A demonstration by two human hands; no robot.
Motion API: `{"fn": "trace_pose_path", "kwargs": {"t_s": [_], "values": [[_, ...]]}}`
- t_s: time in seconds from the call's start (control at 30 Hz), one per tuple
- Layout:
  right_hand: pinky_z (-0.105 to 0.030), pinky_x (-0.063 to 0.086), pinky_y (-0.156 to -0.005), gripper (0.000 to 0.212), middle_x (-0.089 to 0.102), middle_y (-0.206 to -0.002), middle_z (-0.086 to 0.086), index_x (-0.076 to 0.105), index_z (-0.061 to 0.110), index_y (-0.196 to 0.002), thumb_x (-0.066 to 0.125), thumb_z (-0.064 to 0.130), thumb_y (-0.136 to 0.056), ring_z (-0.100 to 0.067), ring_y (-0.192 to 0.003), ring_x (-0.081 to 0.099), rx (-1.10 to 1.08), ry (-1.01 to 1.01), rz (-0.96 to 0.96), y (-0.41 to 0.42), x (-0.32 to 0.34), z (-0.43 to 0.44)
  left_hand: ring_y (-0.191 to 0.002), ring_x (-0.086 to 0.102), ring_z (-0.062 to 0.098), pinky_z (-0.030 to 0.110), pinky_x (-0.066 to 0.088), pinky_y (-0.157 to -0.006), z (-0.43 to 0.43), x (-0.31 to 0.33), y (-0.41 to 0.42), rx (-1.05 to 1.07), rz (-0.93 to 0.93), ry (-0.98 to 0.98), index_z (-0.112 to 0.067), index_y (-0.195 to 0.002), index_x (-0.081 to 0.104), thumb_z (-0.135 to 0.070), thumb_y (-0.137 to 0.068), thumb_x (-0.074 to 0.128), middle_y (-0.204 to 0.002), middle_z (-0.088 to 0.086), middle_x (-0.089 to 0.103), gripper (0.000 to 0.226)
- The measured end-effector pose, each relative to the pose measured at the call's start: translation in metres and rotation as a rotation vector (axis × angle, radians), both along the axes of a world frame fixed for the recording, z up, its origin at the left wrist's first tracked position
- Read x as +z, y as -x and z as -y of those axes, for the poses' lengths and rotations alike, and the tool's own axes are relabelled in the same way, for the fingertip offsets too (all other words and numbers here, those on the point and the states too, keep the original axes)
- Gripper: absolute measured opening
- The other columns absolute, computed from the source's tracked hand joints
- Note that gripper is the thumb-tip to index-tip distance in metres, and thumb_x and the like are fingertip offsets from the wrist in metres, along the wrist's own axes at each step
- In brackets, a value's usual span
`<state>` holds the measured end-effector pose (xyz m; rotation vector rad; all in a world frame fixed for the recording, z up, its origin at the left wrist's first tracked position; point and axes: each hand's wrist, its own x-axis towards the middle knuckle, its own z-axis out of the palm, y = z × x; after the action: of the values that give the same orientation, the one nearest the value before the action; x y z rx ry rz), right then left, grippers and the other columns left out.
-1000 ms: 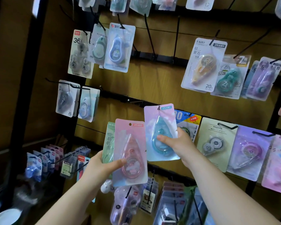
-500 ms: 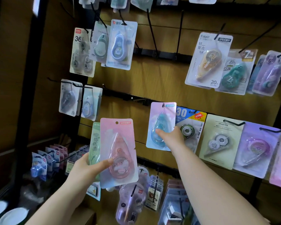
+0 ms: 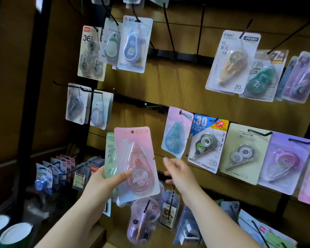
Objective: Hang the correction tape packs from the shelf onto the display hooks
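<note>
While the left hand point(image 3: 104, 185) pinches the pink pack point(image 3: 136, 158), a green pack point(image 3: 109, 154) behind it, the right hand point(image 3: 177, 169) hovers open and empty below the hanging blue pack point(image 3: 176, 131). Best grip the pink pack low; line its hole point(image 3: 132, 131) with a bare hook point(image 3: 169, 27); slide straight on.

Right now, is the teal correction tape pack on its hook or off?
On. The teal correction tape pack hangs by its top from a black hook; the right hand is below it, not touching.
</note>
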<state>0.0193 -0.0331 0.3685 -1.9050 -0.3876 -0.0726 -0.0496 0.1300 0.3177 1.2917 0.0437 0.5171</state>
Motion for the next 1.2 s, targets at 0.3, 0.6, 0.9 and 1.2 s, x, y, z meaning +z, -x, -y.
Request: {"fn": "trace_pose_path", "kwargs": {"t_s": [0.3,0.6,0.9,1.2], "values": [[-0.022,0.045,-0.068,0.021,0.063,-0.077,-0.002,0.062,0.012,-0.078,0.054,0.028,-0.089,-0.014,-0.074,0.057,0.221,0.011,0.003,0.014,-0.002,0.002,-0.067,0.071,0.015,0.030,0.058,-0.058,0.015,0.005,-0.002,-0.031,0.034,0.009,-0.021,-0.094,0.058,-0.024,-0.053,0.071,-0.085,0.001,0.072,0.043],[-0.047,0.048,-0.091,0.024,0.061,-0.096,-0.034,0.057,0.003,-0.079,0.055,0.025,-0.089,-0.034,-0.077,0.056,0.097,-0.100,0.117,0.015,0.002,0.019,-0.074,0.068,0.027,0.029,0.060,-0.060,0.013,0.003,0.000,0.012,0.034,0.051,-0.010,-0.091,0.062,-0.009,-0.084,0.059,-0.085,0.012,0.070,0.008],[-0.022,0.047,-0.071,0.018,0.063,-0.075,0.007,0.058,0.023,-0.076,0.052,0.017,-0.091,-0.005,-0.070,0.060,0.070,-0.209,0.345,0.014,0.041,0.040,-0.082,0.068,0.024,0.029,0.059,-0.062,0.009,0.003,0.003,0.016,0.055,0.056,-0.017,-0.089,0.061,-0.010,-0.083,0.059,-0.087,0.007,0.071,0.009],[-0.026,0.042,-0.065,0.021,0.058,-0.072,-0.001,0.055,0.018,-0.071,0.050,0.018,-0.092,-0.017,-0.073,0.054,-0.061,-0.233,0.382,0.009,0.040,0.054,-0.089,0.067,0.026,0.037,0.054,-0.076,0.011,0.003,0.005,0.010,0.027,0.029,-0.017,-0.091,0.060,-0.013,-0.082,0.060,-0.095,0.008,0.070,0.010]]}}
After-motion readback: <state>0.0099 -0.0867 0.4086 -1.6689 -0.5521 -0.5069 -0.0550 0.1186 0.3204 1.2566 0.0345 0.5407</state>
